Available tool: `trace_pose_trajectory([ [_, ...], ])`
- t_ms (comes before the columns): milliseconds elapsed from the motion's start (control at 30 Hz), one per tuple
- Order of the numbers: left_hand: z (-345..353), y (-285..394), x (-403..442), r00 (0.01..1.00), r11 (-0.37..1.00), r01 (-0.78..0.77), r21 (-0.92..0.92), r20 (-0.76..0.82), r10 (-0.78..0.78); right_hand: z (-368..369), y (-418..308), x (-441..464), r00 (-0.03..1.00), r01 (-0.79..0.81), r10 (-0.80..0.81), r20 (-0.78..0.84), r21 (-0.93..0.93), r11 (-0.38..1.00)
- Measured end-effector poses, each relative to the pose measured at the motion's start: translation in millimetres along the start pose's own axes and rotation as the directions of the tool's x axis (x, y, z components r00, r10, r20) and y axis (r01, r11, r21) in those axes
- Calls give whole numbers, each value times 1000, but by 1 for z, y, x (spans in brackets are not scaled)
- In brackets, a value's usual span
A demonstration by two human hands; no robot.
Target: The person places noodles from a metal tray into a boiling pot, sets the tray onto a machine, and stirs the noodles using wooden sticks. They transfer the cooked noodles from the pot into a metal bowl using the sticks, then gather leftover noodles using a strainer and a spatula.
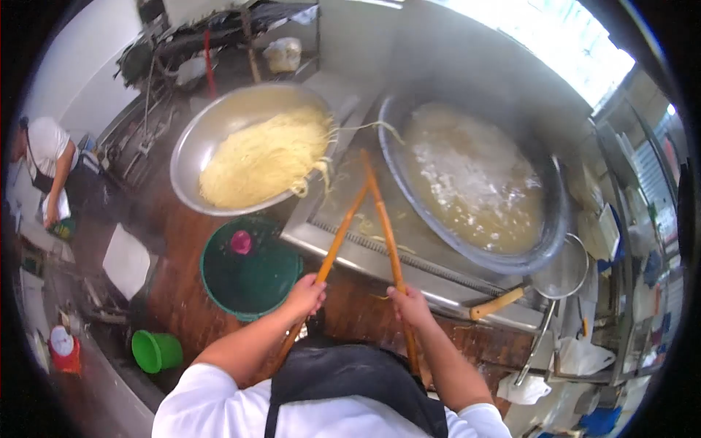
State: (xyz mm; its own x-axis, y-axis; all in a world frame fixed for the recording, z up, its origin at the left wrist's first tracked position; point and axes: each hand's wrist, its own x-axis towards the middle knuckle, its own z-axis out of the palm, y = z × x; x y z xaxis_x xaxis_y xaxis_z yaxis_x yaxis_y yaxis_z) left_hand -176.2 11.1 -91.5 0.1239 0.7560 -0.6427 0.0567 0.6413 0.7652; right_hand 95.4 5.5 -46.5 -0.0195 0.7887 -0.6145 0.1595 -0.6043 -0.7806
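My left hand point(306, 296) is wrapped round a long wooden stick point(340, 237), and my right hand point(411, 304) grips a second long wooden stick point(382, 212). The far ends of the sticks come together over the metal stove top, between two large vessels. To the left, a wide metal bowl point(191, 135) holds a heap of yellow noodles point(266, 157), some hanging over its rim. On the right stands a big pot point(409, 191) of cloudy, foaming, steaming liquid. A noodle strand stretches from the bowl to the pot's rim.
A dark green tub point(212, 281) with a pink scoop point(241, 241) stands on the wooden floor, near a bright green bucket point(156, 351). At right lies a wire strainer point(562, 274) beside a wooden handle point(498, 303). Another person point(51, 157) bends at far left, near a red scale point(64, 352).
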Motion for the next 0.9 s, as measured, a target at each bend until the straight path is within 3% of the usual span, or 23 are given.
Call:
trace_pose_trajectory([
  [67,-2,6,34,997,997,-53,-60,59,57,14,5,36,994,-13,13,-104,-7,1000],
  [100,0,14,49,979,980,-197,40,58,194,18,7,56,996,22,-20,-83,18,1000],
  [133,-3,0,83,909,820,-376,431,2,416,22,5,74,996,57,-54,-68,49,997],
  [200,0,13,101,819,712,-506,486,13,573,38,-18,82,1000,-21,21,16,15,1000],
  [333,-9,50,81,886,699,-357,619,-13,464,62,-39,92,967,-74,121,225,-210,975],
  [367,-16,60,68,890,673,-358,647,17,456,68,-31,94,965,-104,157,212,-243,964],
  [433,-26,49,70,788,576,-477,664,33,614,74,-30,78,952,0,59,300,-193,981],
  [467,-32,45,69,719,506,-538,674,54,693,75,-18,70,979,-42,80,186,-202,978],
  [533,-40,56,51,768,556,-513,654,60,638,56,42,79,977,-3,23,213,-93,996],
  [633,-65,29,75,733,509,-537,673,73,676,12,67,37,993,-104,112,36,-180,978],
  [700,-73,39,76,773,549,-495,673,53,632,-23,101,19,976,-218,206,-76,-209,953],
  [767,-73,46,76,803,586,-454,671,22,596,-53,96,-30,952,-209,164,-257,-158,965],
  [833,-87,37,91,841,644,-410,646,-6,541,-88,110,-59,901,-179,197,-388,81,980],
  [867,-90,30,101,851,657,-395,643,-13,524,-116,152,-56,868,-96,224,-444,292,951],
  [900,-84,46,87,875,660,-355,662,-12,483,-134,141,-75,805,-53,205,-556,277,959],
])
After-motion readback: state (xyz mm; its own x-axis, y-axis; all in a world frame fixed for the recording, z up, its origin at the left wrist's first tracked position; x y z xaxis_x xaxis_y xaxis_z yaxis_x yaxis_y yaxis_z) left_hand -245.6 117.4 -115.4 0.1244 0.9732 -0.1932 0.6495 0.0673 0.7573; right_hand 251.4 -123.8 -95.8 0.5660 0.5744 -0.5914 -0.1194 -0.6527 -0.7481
